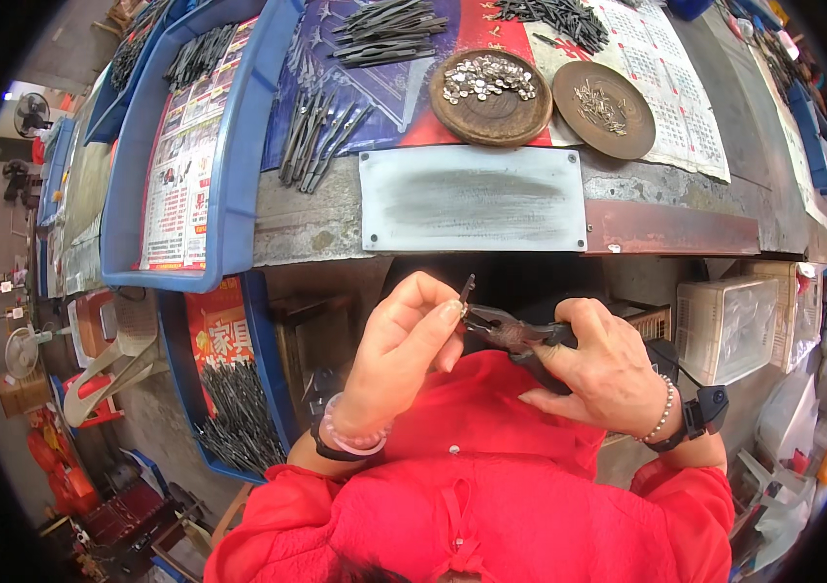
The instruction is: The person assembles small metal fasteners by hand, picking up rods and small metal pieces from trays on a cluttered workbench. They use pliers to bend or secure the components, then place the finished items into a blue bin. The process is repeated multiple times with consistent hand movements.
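In front of my lap, my left hand [404, 335] pinches a small dark metal piece [469, 288] between thumb and fingers; most of it is hidden by the fingertips. My right hand [603, 360] is wrapped round the handles of dark pliers [506, 332]. The jaws of the pliers point left and meet the piece at my left fingertips; whether they grip it I cannot tell. Beyond my hands, on the bench, are a round brown dish [472, 115] of small silvery discs and a brown plate [627, 136] of tiny thin pins.
A pale metal plate [472, 233] is fixed at the bench's front edge. Dark slim metal parts [389, 29] lie in piles behind it. Long blue trays [229, 194] stand at the left, and a lower blue tray [282, 408] holds many more parts. White plastic baskets [724, 330] stand at right.
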The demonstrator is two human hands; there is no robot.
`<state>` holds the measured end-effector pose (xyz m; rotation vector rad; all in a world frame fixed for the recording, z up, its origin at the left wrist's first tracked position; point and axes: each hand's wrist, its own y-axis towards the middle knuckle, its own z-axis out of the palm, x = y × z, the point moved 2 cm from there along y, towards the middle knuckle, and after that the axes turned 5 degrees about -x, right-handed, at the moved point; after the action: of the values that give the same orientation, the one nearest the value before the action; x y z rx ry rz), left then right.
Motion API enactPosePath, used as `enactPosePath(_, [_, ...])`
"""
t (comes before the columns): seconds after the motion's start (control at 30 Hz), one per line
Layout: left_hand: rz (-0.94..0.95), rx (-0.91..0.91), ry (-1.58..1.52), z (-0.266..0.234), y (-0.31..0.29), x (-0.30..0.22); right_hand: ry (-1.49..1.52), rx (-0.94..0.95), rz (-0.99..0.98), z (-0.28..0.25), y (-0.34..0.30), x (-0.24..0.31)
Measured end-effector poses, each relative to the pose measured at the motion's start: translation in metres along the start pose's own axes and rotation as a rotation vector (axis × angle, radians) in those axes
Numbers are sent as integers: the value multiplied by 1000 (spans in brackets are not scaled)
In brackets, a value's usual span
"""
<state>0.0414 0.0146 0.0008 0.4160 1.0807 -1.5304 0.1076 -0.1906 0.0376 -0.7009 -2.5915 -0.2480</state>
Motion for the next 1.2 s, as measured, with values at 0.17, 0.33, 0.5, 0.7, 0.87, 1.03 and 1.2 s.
enactPosePath(0.17, [12, -8, 55, 0, 1, 0, 12, -14, -7, -1, 1, -1])
enactPosePath(0.33, [30, -12, 88, 0, 1, -1, -1, -22, -3, 2, 1, 0])
enactPosePath(0.5, [53, 2, 147, 1, 0, -1, -32, 58, 64, 4, -2, 4])
enactPosePath(0.7, [73, 10, 169, 1, 2, 3, 178, 177, 122, 1, -5, 2])
enactPosePath(0.87, [110, -11, 186, -1, -1, 2, 990, 434, 162, 1, -1, -13])
enactPosePath(1.03, [90, -48, 168, -8, 2, -1, 372, 267, 142, -1, -6, -4])
enactPosePath(1.2, [67, -43, 165, -7, 1, 0, 172, 117, 107, 1, -3, 3])
